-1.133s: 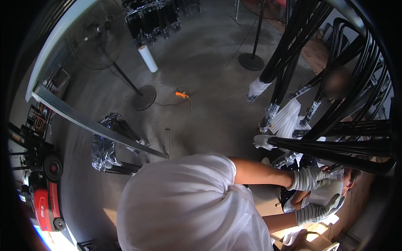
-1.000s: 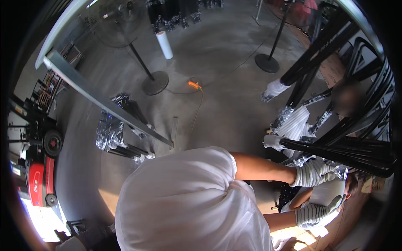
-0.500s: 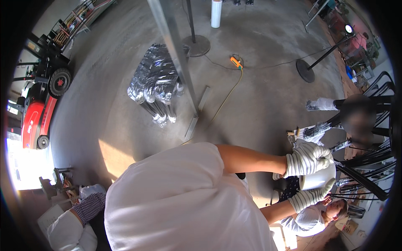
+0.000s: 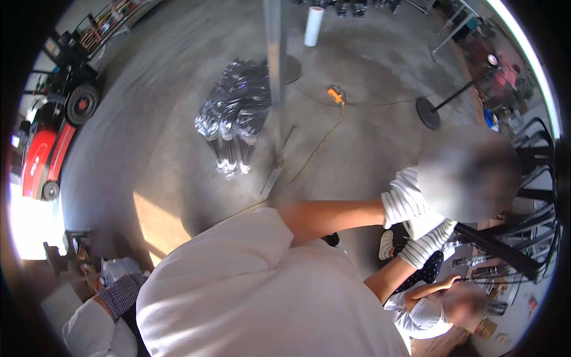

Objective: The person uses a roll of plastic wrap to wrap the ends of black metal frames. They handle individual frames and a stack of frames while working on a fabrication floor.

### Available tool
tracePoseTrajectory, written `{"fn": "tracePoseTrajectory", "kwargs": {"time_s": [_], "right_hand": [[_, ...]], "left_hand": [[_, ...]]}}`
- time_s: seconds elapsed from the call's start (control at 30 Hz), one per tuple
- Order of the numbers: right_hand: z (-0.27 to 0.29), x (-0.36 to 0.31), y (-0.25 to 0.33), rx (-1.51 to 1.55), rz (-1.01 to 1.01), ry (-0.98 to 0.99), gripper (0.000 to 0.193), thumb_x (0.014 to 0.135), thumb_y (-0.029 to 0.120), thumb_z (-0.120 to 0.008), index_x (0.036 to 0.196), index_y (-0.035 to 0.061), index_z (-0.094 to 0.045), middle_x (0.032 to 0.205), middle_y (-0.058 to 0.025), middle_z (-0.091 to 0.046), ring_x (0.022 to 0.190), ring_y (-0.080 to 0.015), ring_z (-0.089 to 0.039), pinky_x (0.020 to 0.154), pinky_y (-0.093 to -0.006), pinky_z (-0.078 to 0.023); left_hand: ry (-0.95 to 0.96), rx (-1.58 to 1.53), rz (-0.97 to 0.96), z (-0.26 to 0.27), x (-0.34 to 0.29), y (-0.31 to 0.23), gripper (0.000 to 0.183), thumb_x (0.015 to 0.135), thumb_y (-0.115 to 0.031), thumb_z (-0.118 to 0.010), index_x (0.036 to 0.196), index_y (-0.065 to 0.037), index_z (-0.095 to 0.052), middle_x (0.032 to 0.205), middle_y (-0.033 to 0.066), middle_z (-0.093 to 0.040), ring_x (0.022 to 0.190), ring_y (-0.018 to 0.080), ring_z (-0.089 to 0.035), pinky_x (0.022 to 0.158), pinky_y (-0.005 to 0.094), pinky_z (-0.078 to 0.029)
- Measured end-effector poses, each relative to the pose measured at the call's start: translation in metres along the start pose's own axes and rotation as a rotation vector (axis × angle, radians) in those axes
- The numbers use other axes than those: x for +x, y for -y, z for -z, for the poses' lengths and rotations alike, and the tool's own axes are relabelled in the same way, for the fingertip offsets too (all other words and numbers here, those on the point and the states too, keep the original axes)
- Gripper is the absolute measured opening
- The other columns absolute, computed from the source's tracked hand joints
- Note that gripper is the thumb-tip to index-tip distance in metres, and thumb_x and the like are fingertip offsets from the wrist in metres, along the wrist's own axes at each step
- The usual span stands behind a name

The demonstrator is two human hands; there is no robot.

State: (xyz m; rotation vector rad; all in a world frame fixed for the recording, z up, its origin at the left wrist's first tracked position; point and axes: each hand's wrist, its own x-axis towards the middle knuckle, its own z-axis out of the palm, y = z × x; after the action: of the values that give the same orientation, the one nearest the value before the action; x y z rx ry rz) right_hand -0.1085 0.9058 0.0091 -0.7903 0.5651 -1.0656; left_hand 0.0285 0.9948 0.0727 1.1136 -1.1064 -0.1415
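Both my arms reach to the right from my white shirt (image 4: 267, 291), and striped gloves cover both hands. My left hand (image 4: 405, 196) is the upper one. A round blurred patch hides its fingers, so its grip does not show. Lower down, my right hand (image 4: 427, 245) has its fingers closed against a white roll of film (image 4: 421, 228). Only a small part of that roll shows between the two gloves. Dark metal tubes (image 4: 502, 250) lie just right of my hands, some with clear wrap on them.
Wrapped dark metal parts (image 4: 235, 107) stand on the concrete floor behind a steel post (image 4: 275, 77). Beyond are another white roll (image 4: 313, 27), an orange socket (image 4: 335, 95) with its cable, and a round-based stand (image 4: 428, 113). A red forklift (image 4: 41, 152) is left; a person (image 4: 425, 309) sits lower right.
My hands and the roll have shifted left and up in the view. The roll is less visible now, and the blurred patch covers my left fingers. The whole scene has tilted slightly.
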Motion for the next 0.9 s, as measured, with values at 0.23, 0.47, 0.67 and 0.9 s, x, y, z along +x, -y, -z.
{"fn": "tracePoseTrajectory", "kwargs": {"time_s": [0.23, 0.47, 0.67, 0.9], "right_hand": [[-0.049, -0.019, 0.002, 0.321, 0.040, -0.027, 0.035, 0.083, 0.029, -0.057, 0.107, 0.0042, -0.056, 0.101, -0.0057, -0.058, 0.094, -0.0158, -0.053, 0.087, -0.0294, -0.041], [-0.003, -0.042, 0.026, 0.514, 0.034, -0.058, 0.038, 0.078, 0.028, -0.062, 0.107, 0.0038, -0.054, 0.098, -0.0078, -0.059, 0.088, -0.0177, -0.056, 0.082, -0.0311, -0.045], [0.032, -0.074, 0.054, 0.680, 0.042, -0.188, 0.038, 0.075, 0.027, -0.066, 0.102, 0.0021, -0.054, 0.093, -0.0122, -0.061, 0.081, -0.0223, -0.060, 0.077, -0.0355, -0.049], [0.095, -0.103, 0.075, 0.727, 0.317, 0.013, 0.037, 0.081, 0.034, -0.055, 0.099, 0.0018, -0.053, 0.079, -0.0112, -0.059, 0.064, -0.0209, -0.057, 0.061, -0.0332, -0.050]], "left_hand": [[0.180, -0.437, 0.285, -0.015, 0.014, -0.015, 0.007, 0.082, -0.003, -0.052, 0.087, -0.002, -0.057, 0.078, 0.0000, -0.057, 0.070, 0.0063, -0.052, 0.063, 0.0197, -0.044], [0.399, -0.685, 0.518, -0.073, 0.003, -0.015, 0.010, 0.085, -0.015, -0.055, 0.081, -0.006, -0.058, 0.074, -0.0021, -0.060, 0.060, 0.0005, -0.047, 0.055, 0.0155, -0.039], [0.559, -0.839, 0.715, -0.120, -0.015, -0.024, 0.008, 0.084, -0.015, -0.056, 0.088, -0.009, -0.059, 0.078, -0.0013, -0.062, 0.055, -0.0007, -0.045, 0.048, 0.0131, -0.037], [1.041, -0.772, 0.728, -0.165, -0.047, -0.062, 0.011, 0.085, -0.012, -0.053, 0.093, -0.006, -0.058, 0.066, -0.0057, -0.052, 0.055, -0.0021, -0.044, 0.050, 0.0113, -0.039]]}}
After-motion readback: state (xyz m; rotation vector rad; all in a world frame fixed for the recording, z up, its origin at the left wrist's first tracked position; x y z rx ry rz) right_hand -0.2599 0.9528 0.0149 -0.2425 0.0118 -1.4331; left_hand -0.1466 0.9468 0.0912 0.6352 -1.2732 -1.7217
